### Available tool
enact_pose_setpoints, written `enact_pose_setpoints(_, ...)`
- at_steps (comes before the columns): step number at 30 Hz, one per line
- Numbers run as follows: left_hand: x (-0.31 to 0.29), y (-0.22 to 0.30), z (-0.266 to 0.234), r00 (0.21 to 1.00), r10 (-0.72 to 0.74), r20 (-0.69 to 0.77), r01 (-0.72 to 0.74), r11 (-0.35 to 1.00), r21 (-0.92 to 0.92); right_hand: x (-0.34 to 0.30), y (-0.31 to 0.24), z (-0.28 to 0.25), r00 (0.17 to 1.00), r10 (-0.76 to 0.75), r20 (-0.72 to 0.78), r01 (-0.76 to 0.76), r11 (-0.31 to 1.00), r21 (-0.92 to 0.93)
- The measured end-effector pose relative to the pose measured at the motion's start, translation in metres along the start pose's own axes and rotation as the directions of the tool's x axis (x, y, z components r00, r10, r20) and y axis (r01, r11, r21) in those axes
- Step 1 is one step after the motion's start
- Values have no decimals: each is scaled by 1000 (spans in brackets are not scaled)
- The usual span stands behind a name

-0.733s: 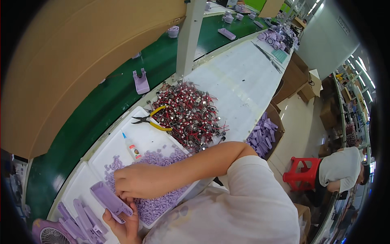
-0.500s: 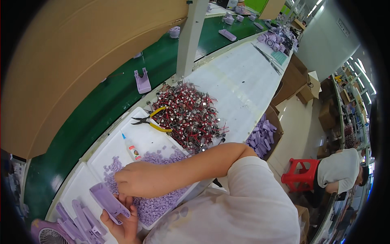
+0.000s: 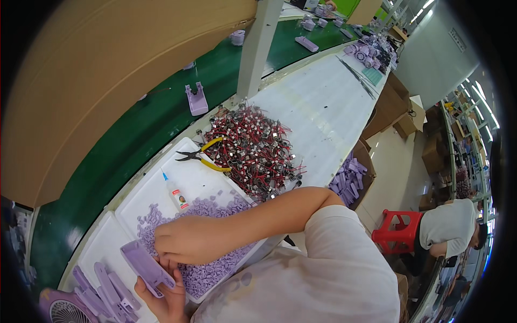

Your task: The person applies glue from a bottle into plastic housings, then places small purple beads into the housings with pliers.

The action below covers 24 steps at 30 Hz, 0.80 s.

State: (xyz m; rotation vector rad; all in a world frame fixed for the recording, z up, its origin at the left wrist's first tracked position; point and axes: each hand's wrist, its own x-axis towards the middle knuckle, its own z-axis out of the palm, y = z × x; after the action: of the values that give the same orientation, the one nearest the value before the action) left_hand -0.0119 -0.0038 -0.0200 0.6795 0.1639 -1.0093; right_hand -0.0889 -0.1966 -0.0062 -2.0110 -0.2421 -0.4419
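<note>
My left hand has its fingers wrapped round a long, trough-shaped purple plastic housing, tilted with its hollow side up. My right hand reaches across from the right and meets the housing's near side, its fingers curled. Their tips are tucked behind the hand, so anything pinched there is hidden. Beneath both hands lies a white tray with a heap of small purple plastic clips. A small white bottle with a blue needle tip lies in it, and yellow-handled pliers rest across its far edge.
A pile of red-wired metal parts sits beyond the tray. More purple housings and a purple fan are at lower left. A green conveyor carries a purple bracket, beside a white post. A person sits on a red stool.
The view has shifted slightly. On the conveyor the bracket has slid a little farther away. Both hands keep nearly the same pose at the housing.
</note>
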Motion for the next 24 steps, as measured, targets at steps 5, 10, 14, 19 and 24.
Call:
enact_pose_setpoints(5, -1, 1, -9, 988, -125, 90, 136, 983, -123, 5, -3, -19, 966, -155, 207, 198, 957, -210)
enact_pose_setpoints(10, 5, 5, 10, 954, -219, 207, 237, 969, -69, 9, -7, -25, 981, -63, 184, 117, 947, -300)
enact_pose_setpoints(14, 2, 0, 7, 964, 29, 266, -31, 1000, 3, 12, -12, -19, 998, -20, -56, 10, 984, -178)
enact_pose_setpoints(19, -7, -6, 6, 973, 101, 207, -146, 965, 216, 10, -17, -13, 994, -102, 29, 104, 992, -69)
enact_pose_setpoints(24, -8, -4, 14, 939, 136, 315, -289, 808, 513, 10, -14, -6, 985, -172, 6, 172, 978, -115)
